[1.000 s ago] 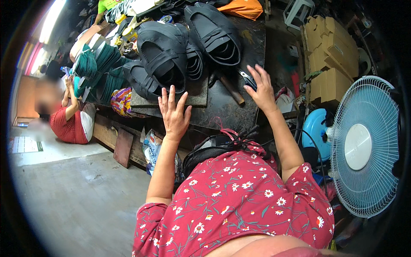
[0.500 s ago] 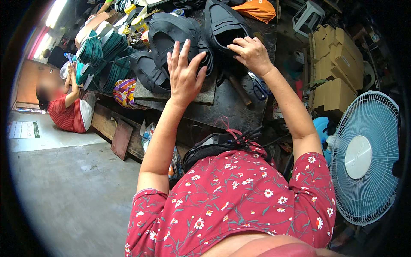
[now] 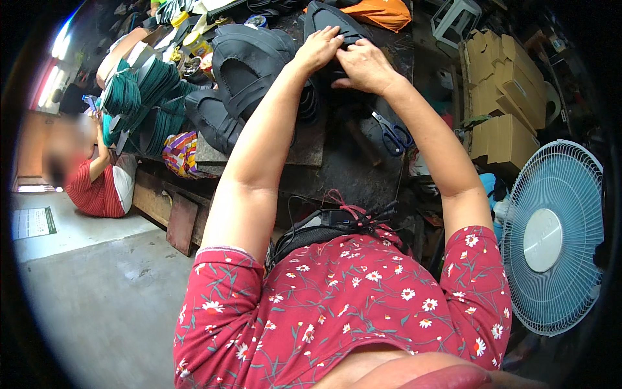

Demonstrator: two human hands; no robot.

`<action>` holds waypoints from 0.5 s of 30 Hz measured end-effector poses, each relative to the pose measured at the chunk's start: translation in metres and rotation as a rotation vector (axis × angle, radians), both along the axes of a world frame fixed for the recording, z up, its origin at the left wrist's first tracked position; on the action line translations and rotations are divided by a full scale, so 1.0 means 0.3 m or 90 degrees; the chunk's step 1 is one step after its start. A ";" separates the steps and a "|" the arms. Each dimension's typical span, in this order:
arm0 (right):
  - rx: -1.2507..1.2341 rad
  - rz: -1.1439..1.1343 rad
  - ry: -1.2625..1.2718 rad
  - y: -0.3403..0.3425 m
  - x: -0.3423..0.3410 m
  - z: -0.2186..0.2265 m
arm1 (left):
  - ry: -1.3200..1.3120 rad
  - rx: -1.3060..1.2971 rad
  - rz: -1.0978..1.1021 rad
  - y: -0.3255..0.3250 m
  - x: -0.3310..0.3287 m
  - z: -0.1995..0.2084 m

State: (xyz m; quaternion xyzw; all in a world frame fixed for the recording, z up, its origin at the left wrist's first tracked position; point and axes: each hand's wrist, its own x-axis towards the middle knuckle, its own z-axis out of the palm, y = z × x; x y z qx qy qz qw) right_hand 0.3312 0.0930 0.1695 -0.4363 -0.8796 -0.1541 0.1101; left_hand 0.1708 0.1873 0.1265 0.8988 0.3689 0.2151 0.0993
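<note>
Shoe upper [image 3: 322, 15] in black is lying toward the far side of a dark work surface [image 3: 343, 178], straight ahead of a person in a red, daisy-print shirt [image 3: 343, 285]. Both bare arms are reaching forward to it. The left hand [image 3: 319, 50] is touching its near part with bent fingers; the right hand [image 3: 365, 67] is meeting it just beside the left, its thumb sticking out to the left below the fingers. Both hands are bending around the piece — whether either is truly gripping it, one cannot tell, since the fingertips are partly hidden.

To the left, more black shoe uppers [image 3: 253, 61] are sitting piled on a flat board [image 3: 308, 155]. Scissors [image 3: 388, 128] with blue handles are lying near the right forearm, well apart from the fingers. Farther left, bundles of green cord [image 3: 155, 133] are crowding the surface beside a colorful patterned bag [image 3: 179, 155]; an orange bag [image 3: 379, 14] is lying beyond the right hand.

Around the surface, a white-hubbed fan [image 3: 543, 240] and cardboard boxes [image 3: 505, 139] are standing at right, while another person [image 3: 97, 188] in striped red is sitting low at left.
</note>
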 end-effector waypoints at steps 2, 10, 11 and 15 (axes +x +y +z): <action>-0.035 0.003 -0.043 0.027 -0.005 -0.004 | 0.238 0.070 -0.039 0.062 0.003 -0.014; -0.120 -0.037 -0.051 0.076 -0.060 -0.062 | 0.139 -0.073 -0.002 0.107 0.003 -0.074; -0.097 -0.027 -0.028 0.065 -0.058 -0.074 | 0.106 -0.071 -0.005 0.110 0.002 -0.083; -0.049 0.004 0.013 0.013 -0.044 -0.112 | 0.109 -0.025 -0.039 0.129 -0.009 -0.107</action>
